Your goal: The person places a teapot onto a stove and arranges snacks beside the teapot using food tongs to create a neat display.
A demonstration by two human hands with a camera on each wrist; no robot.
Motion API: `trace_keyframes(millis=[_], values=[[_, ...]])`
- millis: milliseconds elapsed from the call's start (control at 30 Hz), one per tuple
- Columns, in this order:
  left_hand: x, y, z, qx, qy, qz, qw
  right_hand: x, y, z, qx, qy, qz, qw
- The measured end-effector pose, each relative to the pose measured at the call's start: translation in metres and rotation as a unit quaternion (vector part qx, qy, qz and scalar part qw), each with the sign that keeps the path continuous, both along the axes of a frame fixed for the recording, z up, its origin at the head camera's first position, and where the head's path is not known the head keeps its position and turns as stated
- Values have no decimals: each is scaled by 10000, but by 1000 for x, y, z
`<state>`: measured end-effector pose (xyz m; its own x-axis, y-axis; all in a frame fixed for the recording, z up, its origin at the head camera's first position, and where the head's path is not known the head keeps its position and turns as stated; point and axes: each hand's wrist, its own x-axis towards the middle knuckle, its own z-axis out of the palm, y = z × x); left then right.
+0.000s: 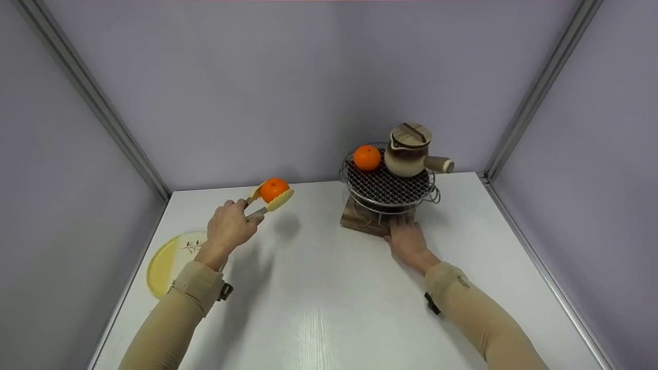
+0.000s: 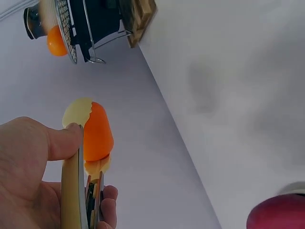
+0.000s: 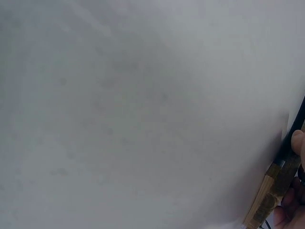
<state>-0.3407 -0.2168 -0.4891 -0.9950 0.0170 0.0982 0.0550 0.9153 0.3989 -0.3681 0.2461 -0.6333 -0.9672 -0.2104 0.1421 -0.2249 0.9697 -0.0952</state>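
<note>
My left hand (image 1: 231, 224) grips a pair of tongs (image 1: 261, 210) with pale yellow tips. Between the tips an orange (image 1: 274, 190) is held above the table, its shadow falling on the white surface. My right hand (image 1: 407, 241) holds the front right edge of a wooden base (image 1: 354, 218), with fingers and thumb on it also in the right wrist view. Over this base stands a small stove with a round wire grill (image 1: 383, 191). On the grill sit a second orange (image 1: 366, 158) and a brown-and-cream teapot (image 1: 405, 160) with a wooden lid and side handle.
A yellow-and-white plate (image 1: 163, 264) lies at the table's left, partly hidden by the left arm. A dark red rounded thing (image 2: 279, 213) shows at the left wrist view's lower corner. Grey panels (image 1: 247, 92) enclose the white table (image 1: 318, 288) at back and sides.
</note>
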Motion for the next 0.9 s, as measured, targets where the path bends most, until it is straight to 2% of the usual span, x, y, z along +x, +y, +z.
trace_keyframes(millis=[467, 900], values=[[-1, 26, 8, 92, -77, -264, 9996, 0, 0, -3, -122, 151, -29, 9998], [-1, 50, 24, 60, 134, -597, 9981, 1, 0, -2, -22, 130, -25, 9999]])
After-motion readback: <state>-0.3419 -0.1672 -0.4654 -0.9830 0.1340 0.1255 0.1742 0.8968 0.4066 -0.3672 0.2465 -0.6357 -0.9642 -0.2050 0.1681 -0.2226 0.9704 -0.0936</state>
